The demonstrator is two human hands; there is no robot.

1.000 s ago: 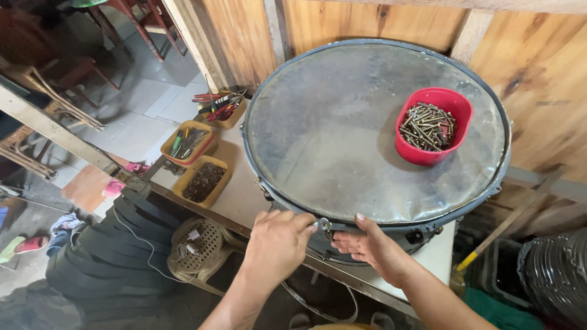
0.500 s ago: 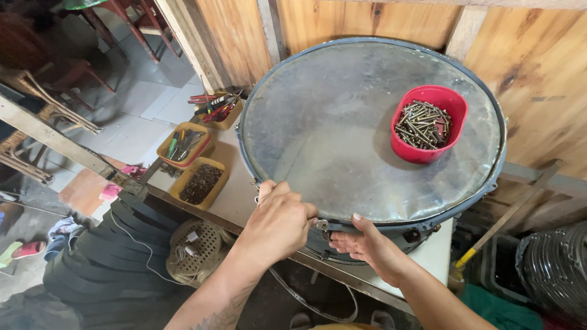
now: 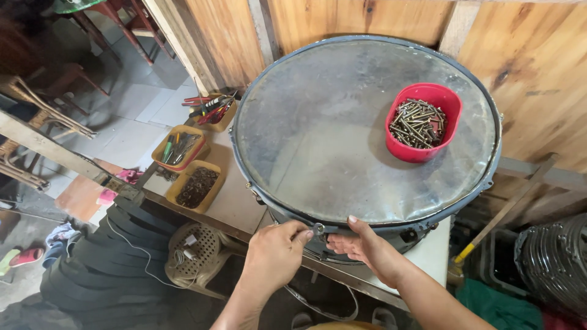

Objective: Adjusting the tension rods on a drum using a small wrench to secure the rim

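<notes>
A large drum (image 3: pixel 318 159) with a worn grey skin and a dark metal hoop lies flat on a workbench. My left hand (image 3: pixel 275 253) pinches a small metal screw fitting (image 3: pixel 318 229) at the hoop's near edge. Just to its right, my right hand (image 3: pixel 364 247) cups the drum's rim, thumb on top of the hoop and fingers underneath. A red bowl (image 3: pixel 423 122) filled with long metal screws rests on the drum skin at the right.
Three yellow trays sit left of the drum: one with pliers (image 3: pixel 211 111), one with tools (image 3: pixel 179 146), one with dark small parts (image 3: pixel 197 185). A woven basket (image 3: pixel 195 253) and stacked black hoops (image 3: pixel 116 256) lie below the bench. Wooden wall panels stand behind.
My left hand has shifted right along the rim and now pinches the fitting beside my right hand. The view has moved slightly; the drum and bowl have not moved.
</notes>
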